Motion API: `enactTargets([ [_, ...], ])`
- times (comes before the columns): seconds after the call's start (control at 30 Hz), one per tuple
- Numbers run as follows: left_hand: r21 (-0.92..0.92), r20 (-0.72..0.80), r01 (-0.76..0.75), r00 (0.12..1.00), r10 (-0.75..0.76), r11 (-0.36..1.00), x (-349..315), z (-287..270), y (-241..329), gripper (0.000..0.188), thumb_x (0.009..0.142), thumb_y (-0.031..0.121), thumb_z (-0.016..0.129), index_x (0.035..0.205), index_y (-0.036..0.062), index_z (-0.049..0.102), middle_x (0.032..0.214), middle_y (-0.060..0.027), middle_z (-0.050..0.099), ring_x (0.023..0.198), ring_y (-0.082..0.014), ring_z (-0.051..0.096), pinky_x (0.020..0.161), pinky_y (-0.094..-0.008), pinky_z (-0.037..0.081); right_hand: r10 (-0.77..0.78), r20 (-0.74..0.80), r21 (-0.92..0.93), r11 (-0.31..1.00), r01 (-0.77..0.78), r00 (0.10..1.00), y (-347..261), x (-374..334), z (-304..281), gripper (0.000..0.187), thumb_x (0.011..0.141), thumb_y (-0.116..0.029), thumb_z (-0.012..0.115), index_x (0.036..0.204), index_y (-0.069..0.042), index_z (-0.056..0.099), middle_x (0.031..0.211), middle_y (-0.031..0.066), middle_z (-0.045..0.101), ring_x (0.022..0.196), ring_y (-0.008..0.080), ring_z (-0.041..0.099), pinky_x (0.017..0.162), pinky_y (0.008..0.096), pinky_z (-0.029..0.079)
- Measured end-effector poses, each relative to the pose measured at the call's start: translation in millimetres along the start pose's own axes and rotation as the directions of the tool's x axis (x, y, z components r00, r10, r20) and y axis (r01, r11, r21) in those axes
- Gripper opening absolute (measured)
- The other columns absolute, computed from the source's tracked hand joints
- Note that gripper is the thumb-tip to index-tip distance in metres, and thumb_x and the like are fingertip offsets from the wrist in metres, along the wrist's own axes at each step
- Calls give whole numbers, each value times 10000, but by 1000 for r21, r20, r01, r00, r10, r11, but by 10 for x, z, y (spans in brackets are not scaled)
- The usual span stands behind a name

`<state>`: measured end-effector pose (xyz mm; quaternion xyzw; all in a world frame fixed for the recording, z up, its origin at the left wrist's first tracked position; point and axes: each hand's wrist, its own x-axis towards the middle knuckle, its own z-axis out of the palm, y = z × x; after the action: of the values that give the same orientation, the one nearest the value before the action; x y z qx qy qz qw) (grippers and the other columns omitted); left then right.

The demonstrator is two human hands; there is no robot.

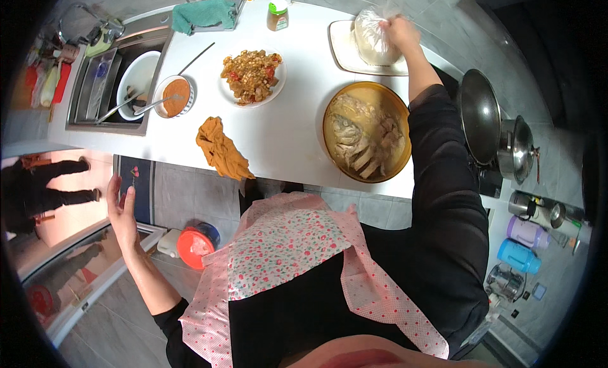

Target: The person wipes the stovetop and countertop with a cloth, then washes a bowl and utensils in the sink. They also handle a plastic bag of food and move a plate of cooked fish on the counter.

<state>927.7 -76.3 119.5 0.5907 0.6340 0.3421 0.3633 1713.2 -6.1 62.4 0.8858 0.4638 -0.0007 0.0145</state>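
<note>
My right hand (401, 34) reaches to the back right of the counter, its fingers closed on the gathered upper part of a clear plastic bag (371, 40) with something white inside. The bag rests on a cream rectangular tray (342, 44). My left hand (124, 211) hangs in the air at the left, past the counter's front edge; its fingers are stretched out and hold nothing. Under my right forearm's near side stands a brown glass bowl (329, 140) of fish pieces in pale broth. An orange-brown cloth (220, 148) lies crumpled at the front edge, nearest to my left hand.
A plate (282, 83) of chopped food with red bits stands mid-counter. Left of it sits a bowl (190, 106) of reddish-brown paste with a spoon, beside the sink (75, 118). A green-lidded jar (277, 17) is at the back. A wok (478, 115) and pot stand right.
</note>
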Motion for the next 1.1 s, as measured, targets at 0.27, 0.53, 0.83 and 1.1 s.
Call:
enactTargets([
  [0.27, -107, -157, 103, 980, -120, 989, -556, -290, -237, 539, 976, 152, 665, 1464, 34, 470, 1476, -141, 484, 1368, -224, 446, 1128, -353, 355, 67, -30, 99, 993, -64, 997, -98, 103, 153, 523, 963, -534, 545, 1392, -236, 579, 1517, 136, 445, 1359, 368, 469, 1069, 579, 402],
  [0.53, 52, -133, 40, 991, -33, 998, -549, -24, -224, 528, 953, 143, 688, 1430, 12, 503, 1462, -149, 513, 1363, -236, 457, 1142, -366, 341, -107, -166, 109, 986, 126, 980, 264, 389, 429, 639, 943, -549, 563, 1466, -187, 508, 1479, 246, 467, 1395, 406, 420, 1126, 489, 382],
  [0.83, 367, 258, -434, 897, 358, 823, -498, 1674, -74, 526, 882, 286, 722, 1370, 132, 603, 1421, -192, 540, 1285, -372, 506, 1104, -451, 397, -17, -331, 116, 991, 59, 944, -177, -508, -272, 660, 919, -540, 612, 1461, -177, 511, 1560, 273, 311, 1386, 414, 422, 1119, 495, 385],
  [1.1, 454, 159, -455, 887, 433, 766, -131, 2237, -408, 398, 854, 120, 676, 1249, 82, 659, 1224, -179, 601, 1113, -376, 528, 1007, -454, 448, -107, -75, 922, 371, 110, 991, -1428, -2355, -322, 585, 929, -369, 692, 1383, -26, 557, 1295, 170, 637, 1227, 259, 575, 1063, 363, 419],
])
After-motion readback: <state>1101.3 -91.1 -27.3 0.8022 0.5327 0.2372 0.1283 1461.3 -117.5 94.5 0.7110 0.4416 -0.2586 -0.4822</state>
